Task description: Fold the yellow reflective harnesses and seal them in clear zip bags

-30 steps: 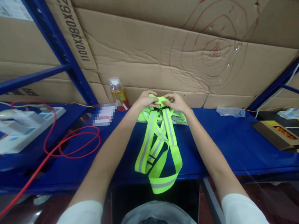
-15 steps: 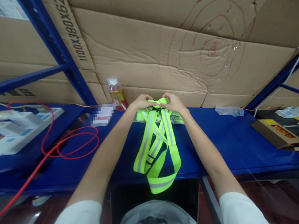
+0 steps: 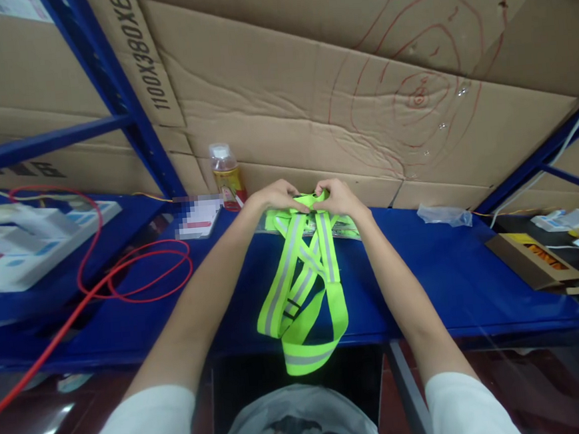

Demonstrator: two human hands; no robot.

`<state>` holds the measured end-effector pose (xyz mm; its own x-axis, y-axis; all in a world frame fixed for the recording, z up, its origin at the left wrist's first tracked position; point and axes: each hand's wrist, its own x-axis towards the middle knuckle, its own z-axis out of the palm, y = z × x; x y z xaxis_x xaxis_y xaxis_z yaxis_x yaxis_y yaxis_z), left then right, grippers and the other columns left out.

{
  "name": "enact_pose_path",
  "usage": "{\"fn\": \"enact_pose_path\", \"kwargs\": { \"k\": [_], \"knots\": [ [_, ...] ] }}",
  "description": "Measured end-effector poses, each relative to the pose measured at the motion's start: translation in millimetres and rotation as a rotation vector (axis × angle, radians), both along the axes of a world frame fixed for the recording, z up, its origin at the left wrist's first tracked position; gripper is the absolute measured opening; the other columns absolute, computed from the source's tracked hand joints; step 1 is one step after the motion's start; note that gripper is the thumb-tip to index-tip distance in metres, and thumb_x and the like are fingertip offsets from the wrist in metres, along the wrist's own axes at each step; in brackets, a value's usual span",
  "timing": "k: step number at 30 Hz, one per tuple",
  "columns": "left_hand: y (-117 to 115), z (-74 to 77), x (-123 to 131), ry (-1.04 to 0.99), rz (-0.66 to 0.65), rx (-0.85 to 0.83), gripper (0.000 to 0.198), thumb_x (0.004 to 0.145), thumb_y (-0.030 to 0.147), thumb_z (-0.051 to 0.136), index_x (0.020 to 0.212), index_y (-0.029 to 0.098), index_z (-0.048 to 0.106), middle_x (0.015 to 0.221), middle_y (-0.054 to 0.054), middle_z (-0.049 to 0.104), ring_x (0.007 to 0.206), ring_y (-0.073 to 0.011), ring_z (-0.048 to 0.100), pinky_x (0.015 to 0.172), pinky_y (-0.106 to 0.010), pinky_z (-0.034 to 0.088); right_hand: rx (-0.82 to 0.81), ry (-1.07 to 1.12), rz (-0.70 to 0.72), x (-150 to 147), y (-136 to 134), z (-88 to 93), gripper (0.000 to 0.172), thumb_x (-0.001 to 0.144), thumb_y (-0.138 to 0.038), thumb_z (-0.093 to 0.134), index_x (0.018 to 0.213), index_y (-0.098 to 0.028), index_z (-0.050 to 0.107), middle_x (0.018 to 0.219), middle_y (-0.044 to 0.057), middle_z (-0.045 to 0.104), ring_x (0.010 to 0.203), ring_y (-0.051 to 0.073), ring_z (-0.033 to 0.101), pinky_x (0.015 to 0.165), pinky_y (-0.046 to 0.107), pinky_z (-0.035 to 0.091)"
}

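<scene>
My left hand [image 3: 274, 196] and right hand [image 3: 337, 198] are both pinching the top of the hi-vis strap vest [image 3: 300, 279]. It's lying on the blue shelf [image 3: 449, 271] with its loop dangling off the front. Feels like I'm mid-gathering, so any next move needs the straps lined up.

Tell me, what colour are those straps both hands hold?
Neon yellow-green straps with a grey reflective stripe along each, clearest in the head view.

White short-sleeved T-shirt [image 3: 299, 427] with dark chest print
</scene>
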<state>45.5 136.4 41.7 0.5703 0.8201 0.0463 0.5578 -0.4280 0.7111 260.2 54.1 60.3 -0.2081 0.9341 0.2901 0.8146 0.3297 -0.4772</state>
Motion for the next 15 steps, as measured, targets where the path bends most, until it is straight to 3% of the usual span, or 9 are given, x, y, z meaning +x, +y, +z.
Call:
{"fn": "enact_pose_path", "kwargs": {
  "k": [3,7,9,12,15],
  "knots": [
    [-7.8,13.4,-1.0,0.001,0.04,0.11,0.038,0.053,0.046,0.095,0.075,0.017,0.083,0.063,0.003,0.066,0.061,-0.0148,0.054,0.059,-0.028,0.035,0.044,0.044,0.022,2.8,-1.4,3.6,0.026,0.067,-0.029,0.078,0.088,-0.022,0.064,0.077,-0.004,0.06,0.072,0.017,0.051,0.071,0.029,0.038],
    [-24.1,38.1,-1.3,-0.075,0.041,0.287,0.042,0.058,0.04,0.092,0.091,0.016,0.087,0.077,0.001,0.075,0.074,-0.0187,0.063,0.068,-0.028,0.042,0.153,0.111,0.046,7.1,-9.2,17.2,0.059,0.067,-0.03,0.085,0.124,-0.022,0.068,0.113,0.006,0.074,0.096,0.025,0.065,0.084,0.035,0.049],
    [-37.5,52.3,-0.9,-0.108,0.012,0.381,0.043,0.061,0.036,0.09,0.098,0.015,0.087,0.084,-0.001,0.078,0.079,-0.0207,0.066,0.075,-0.029,0.047,0.14,0.066,0.055,10.4,-17.7,29.0,0.052,0.071,-0.033,0.085,0.12,-0.02,0.073,0.113,0.007,0.076,0.099,0.027,0.067,0.087,0.036,0.05],
    [-63.7,73.4,1.7,-0.157,-0.022,0.493,0.039,0.066,0.029,0.085,0.103,0.016,0.086,0.093,-0.003,0.081,0.087,-0.0226,0.07,0.087,-0.032,0.051,0.117,-0.024,0.075,16.6,-36.1,50.3,0.03,0.08,-0.042,0.08,0.097,-0.018,0.076,0.087,0.003,0.073,0.084,0.023,0.064,0.077,0.034,0.046],
    [-89.0,89.6,6.6,-0.244,0.0,0.601,0.038,0.069,0.025,0.083,0.107,0.019,0.085,0.102,-0.004,0.082,0.095,-0.0243,0.073,0.092,-0.034,0.053,0.205,-0.068,0.074,21.4,-57.6,69.9,0.026,0.086,-0.043,0.076,0.092,-0.018,0.072,0.083,0.002,0.068,0.077,0.02,0.056,0.072,0.032,0.042]
  ]
}}
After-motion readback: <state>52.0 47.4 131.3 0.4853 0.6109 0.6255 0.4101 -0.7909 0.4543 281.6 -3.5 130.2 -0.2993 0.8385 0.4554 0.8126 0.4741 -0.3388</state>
